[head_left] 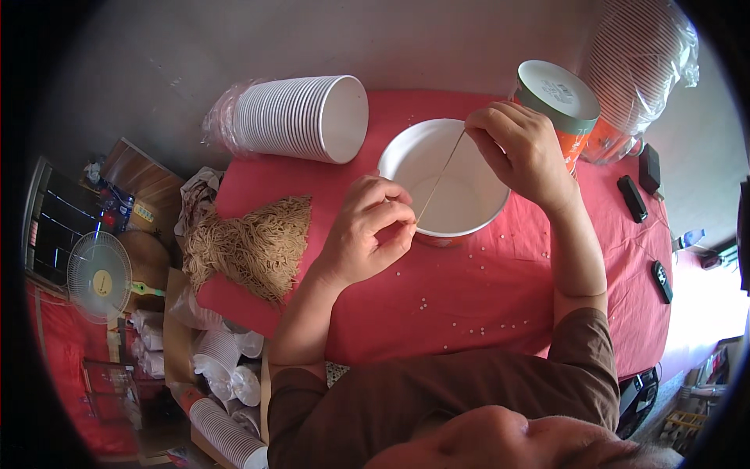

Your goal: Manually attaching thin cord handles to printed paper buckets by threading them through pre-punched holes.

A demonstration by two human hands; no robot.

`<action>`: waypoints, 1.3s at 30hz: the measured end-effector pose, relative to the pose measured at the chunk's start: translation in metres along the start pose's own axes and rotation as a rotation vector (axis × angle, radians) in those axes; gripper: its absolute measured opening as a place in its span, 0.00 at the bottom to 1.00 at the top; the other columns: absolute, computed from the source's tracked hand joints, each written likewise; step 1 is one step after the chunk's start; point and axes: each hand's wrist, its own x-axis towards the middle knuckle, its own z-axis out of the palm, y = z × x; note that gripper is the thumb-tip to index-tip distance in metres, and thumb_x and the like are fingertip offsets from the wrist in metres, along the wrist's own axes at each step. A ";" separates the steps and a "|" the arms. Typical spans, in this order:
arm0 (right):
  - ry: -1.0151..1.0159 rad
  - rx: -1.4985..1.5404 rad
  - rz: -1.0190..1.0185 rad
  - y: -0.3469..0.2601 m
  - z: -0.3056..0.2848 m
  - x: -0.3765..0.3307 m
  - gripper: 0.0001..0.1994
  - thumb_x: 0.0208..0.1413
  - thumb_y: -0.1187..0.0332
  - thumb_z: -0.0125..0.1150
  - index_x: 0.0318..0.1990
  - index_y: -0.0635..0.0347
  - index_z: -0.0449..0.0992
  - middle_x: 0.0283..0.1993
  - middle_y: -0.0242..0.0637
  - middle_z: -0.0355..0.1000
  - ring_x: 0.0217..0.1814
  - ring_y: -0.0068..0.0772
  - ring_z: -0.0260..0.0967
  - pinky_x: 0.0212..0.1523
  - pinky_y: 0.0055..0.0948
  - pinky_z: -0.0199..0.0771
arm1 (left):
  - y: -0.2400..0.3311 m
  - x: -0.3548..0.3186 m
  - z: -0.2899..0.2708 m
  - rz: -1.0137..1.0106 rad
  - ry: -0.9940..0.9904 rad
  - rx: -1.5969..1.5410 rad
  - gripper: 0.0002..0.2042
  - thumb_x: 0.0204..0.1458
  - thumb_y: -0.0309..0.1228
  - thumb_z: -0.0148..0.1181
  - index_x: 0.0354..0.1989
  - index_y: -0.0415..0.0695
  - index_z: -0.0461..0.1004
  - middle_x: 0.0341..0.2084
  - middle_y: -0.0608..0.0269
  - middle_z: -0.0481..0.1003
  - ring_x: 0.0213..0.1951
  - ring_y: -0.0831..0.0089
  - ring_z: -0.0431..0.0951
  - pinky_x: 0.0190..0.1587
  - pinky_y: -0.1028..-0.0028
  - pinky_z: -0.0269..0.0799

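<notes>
A thin tan string (442, 175) is stretched slantwise between my two hands, over an open white paper tub (400, 153). My left hand (367, 234) pinches its lower end between thumb and fingers at the tub's near left rim. Up at the far right rim, my right hand (522, 148) is closed on the other end, its fingertips partly hidden. To the left of my left hand lies a bundle of similar tan strings (262, 242), loosely heaped on the table's edge.
A red cloth (469, 289) covers the table, with small white bits scattered on it. Nested white tubs (293, 117) lie at the back left. An upturned orange and green tub (556, 98) and a wrapped tub stack (637, 66) stand back right. Dark devices (631, 198) lie at right.
</notes>
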 end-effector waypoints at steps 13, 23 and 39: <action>0.000 0.036 0.040 -0.003 -0.005 0.002 0.04 0.54 0.75 0.63 0.34 0.61 0.72 0.30 0.39 0.75 0.33 0.43 0.76 0.31 0.38 0.76 | -0.018 0.002 -0.008 0.035 -0.123 0.018 0.17 0.43 0.34 0.72 0.42 0.44 0.78 0.50 0.61 0.75 0.56 0.58 0.70 0.63 0.57 0.61; 0.056 0.233 0.087 -0.010 -0.010 0.003 0.05 0.53 0.80 0.62 0.34 0.62 0.72 0.28 0.38 0.74 0.29 0.39 0.74 0.29 0.32 0.73 | -0.013 0.000 0.007 -0.013 -0.047 -0.173 0.05 0.48 0.24 0.70 0.32 0.43 0.80 0.34 0.67 0.81 0.47 0.63 0.76 0.53 0.63 0.69; -0.627 0.585 0.146 0.000 -0.056 -0.008 0.07 0.48 0.78 0.66 0.35 0.63 0.76 0.30 0.36 0.75 0.30 0.30 0.74 0.31 0.28 0.73 | -0.008 0.001 0.013 -0.022 0.055 -0.140 0.07 0.44 0.24 0.73 0.30 0.45 0.80 0.29 0.69 0.79 0.41 0.69 0.78 0.55 0.63 0.66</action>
